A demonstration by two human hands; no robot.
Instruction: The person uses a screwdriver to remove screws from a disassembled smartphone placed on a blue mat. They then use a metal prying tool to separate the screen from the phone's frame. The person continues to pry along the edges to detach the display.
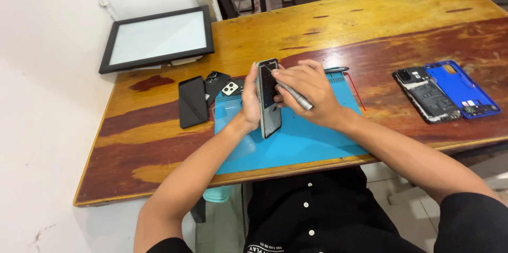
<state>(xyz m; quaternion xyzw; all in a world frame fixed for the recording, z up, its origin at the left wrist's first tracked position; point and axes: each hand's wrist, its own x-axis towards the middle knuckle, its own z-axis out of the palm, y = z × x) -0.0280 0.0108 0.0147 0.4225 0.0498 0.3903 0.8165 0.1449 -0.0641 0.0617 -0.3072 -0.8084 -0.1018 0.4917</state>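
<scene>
My left hand (250, 100) holds an opened smartphone (269, 106) upright on its edge over a blue work mat (288, 144). The phone's back is off and its dark insides face right. My right hand (307, 90) grips a slim silver screwdriver (294, 96) like a pen. Its tip touches the upper part of the phone, near the top corner.
On the wooden table (370, 25), left of the mat, lie a black phone (192, 102) and dark back covers with camera cutouts (218, 82). A black-framed white panel (157, 38) leans at the back left. At right lie a disassembled phone (427, 95) and a blue back cover (461, 89).
</scene>
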